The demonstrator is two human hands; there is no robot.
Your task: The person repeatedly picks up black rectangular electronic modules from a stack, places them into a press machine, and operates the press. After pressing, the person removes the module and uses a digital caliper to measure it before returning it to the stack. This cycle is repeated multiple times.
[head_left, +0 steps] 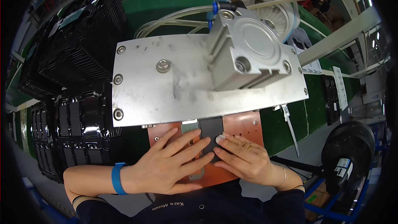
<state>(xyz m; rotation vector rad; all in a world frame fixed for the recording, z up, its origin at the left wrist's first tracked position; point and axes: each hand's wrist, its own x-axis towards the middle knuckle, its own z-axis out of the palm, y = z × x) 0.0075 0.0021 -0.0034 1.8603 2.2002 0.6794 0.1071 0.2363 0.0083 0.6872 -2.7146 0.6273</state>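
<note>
My left hand [159, 168], with a blue band at its wrist, lies with fingers spread across a copper-coloured plate [244, 125]. Its fingertips reach over a pale metal strip [190, 127] to the edge of a dark grey flat strip [212, 127]. From the other side, my right hand [251, 164] rests its fingertips on that dark strip, fingers slightly bent and thumb low. A white cover sits on one of its fingertips. Neither hand wraps around anything. The far ends of the strips disappear beneath the metal top plate [178, 85] of a press.
An air cylinder [257, 41] with clear hoses stands on the press. Black trays [78, 45] are stacked on the green table at left, with more trays [83, 128] nearer. A caliper [290, 128] lies to the right. A black fan [348, 149] stands at lower right.
</note>
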